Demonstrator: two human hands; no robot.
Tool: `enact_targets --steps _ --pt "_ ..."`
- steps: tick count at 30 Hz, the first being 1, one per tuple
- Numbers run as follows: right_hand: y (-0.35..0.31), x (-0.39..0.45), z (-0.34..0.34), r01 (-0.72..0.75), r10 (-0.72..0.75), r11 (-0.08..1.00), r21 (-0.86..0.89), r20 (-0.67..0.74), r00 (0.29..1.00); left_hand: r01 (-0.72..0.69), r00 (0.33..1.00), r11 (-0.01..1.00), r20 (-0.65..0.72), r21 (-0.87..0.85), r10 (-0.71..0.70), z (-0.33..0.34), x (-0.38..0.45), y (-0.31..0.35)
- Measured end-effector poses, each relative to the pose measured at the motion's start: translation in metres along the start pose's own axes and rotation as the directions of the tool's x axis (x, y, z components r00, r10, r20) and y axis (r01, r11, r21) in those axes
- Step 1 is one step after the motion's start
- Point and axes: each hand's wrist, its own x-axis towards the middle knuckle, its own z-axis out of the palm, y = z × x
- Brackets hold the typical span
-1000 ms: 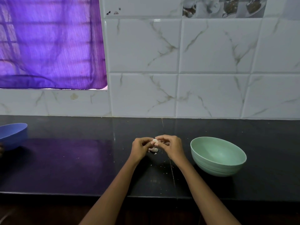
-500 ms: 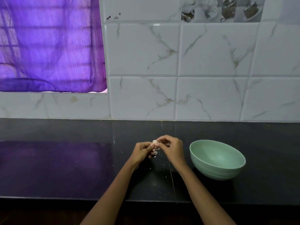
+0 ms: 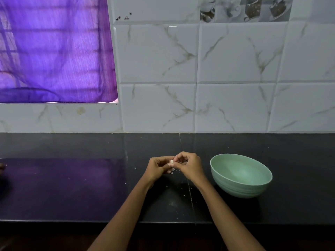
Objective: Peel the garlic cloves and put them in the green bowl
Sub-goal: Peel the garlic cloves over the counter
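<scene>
Left hand (image 3: 157, 167) and right hand (image 3: 188, 165) meet above glossy black worktop (image 3: 72, 187), curled fingers (image 3: 178, 157) pinching small pale garlic clove (image 3: 171, 161).

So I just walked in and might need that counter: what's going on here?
A person is peeling garlic over the black counter. Both hands, left hand and right hand, pinch one small garlic clove between their fingertips. Bits of skin lie under the hands. The green bowl stands just to the right; no cloves show in it.
</scene>
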Motion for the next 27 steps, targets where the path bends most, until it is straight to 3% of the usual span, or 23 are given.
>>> enact_targets --steps 10,14,20,27 --pt "-0.005 0.000 -0.001 -0.046 0.046 0.999 0.002 0.023 0.999 -0.127 0.978 0.959 -0.130 0.254 0.164 0.007 -0.001 -0.001" --pt "-0.003 -0.001 0.001 -0.055 0.051 0.997 -0.063 -0.052 0.997 -0.100 0.944 0.938 -0.268 0.331 0.195 0.004 0.003 -0.005" --pt "0.003 -0.001 -0.002 -0.121 0.119 0.971 -0.207 -0.024 0.993 0.026 0.971 0.987 -0.240 0.157 0.012 0.003 0.004 -0.011" --pt "0.007 0.002 -0.001 -0.160 0.155 0.981 -0.108 -0.050 0.987 0.053 0.984 0.998 -0.174 0.018 -0.049 0.005 0.005 -0.005"
